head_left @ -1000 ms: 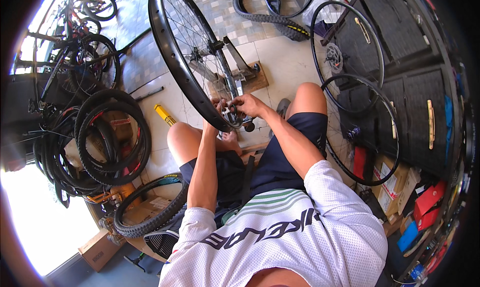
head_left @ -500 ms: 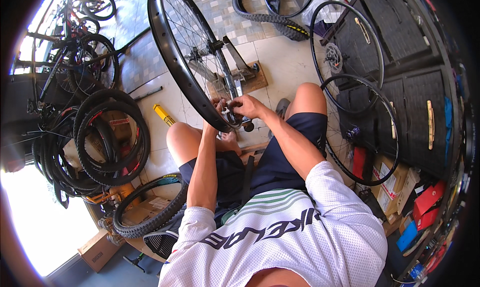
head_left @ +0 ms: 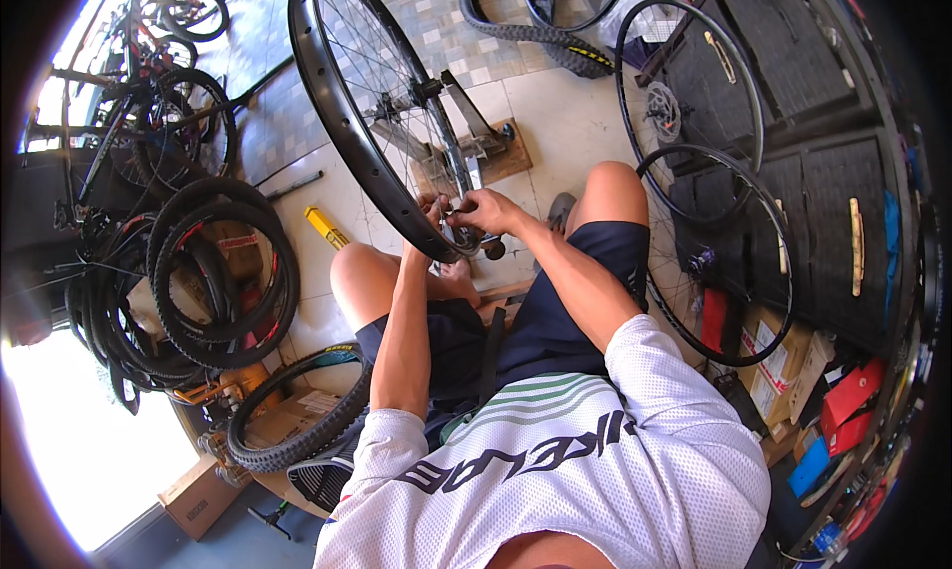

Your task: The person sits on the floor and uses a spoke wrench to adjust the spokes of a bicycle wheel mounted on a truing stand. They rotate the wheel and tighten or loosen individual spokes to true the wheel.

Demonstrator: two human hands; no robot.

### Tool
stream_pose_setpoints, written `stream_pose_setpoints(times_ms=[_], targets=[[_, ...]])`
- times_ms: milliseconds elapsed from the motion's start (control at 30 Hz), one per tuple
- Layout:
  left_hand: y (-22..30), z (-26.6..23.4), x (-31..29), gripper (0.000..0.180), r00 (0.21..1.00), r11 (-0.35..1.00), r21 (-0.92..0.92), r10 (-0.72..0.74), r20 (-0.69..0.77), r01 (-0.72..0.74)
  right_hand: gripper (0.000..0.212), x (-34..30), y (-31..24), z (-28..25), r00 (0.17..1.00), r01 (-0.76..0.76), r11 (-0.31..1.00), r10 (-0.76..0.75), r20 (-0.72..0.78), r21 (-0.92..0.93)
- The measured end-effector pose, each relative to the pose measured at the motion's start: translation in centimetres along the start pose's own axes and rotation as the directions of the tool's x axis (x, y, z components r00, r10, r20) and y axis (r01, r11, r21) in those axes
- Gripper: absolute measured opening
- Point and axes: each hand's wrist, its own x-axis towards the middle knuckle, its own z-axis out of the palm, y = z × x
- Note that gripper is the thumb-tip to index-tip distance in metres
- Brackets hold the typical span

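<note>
A bare black bicycle wheel rim [head_left: 349,137], laced with thin spokes, stands upright in a metal truing stand [head_left: 464,108] in front of me. At the rim's near end, my left hand [head_left: 432,212] has its fingers curled in close to the spokes; the rim partly covers it. Just to its right, my right hand [head_left: 486,212] is closed in a pinch, thumb and fingers meeting beside the left fingertips. Whatever small piece sits between the fingers is too small to name. A dark round knob [head_left: 493,249] shows just below my right hand.
The stand has a wooden base [head_left: 514,154]. A yellow box [head_left: 325,228] lies on the tiled floor, left of my knee. Tyres [head_left: 283,271] and bicycles crowd the left. Two wheels [head_left: 790,271] lean against dark cabinets [head_left: 823,212] on the right. Another tyre [head_left: 297,455] lies beside me.
My right hand has shifted very slightly left, toward my left fingers. Both hands stay at the near end of the rim, and the wheel looks almost unmoved.
</note>
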Motion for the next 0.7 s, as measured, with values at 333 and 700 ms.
stream_pose_setpoints(times_ms=[333,700], targets=[[0.3,0.7,-0.3,0.028,1.000,1.000,0.009,0.022,-0.018,-0.022,0.033,-0.1,0.4,-0.1,0.986,0.133,0.988,-0.140,-0.089,-0.075],[0.4,0.4,-0.3,0.036,0.991,0.996,0.081,0.052,-0.123,-0.042,0.019,-0.9,-0.9,-2.5,0.975,0.113,0.968,-0.065,-0.213,0.222]])
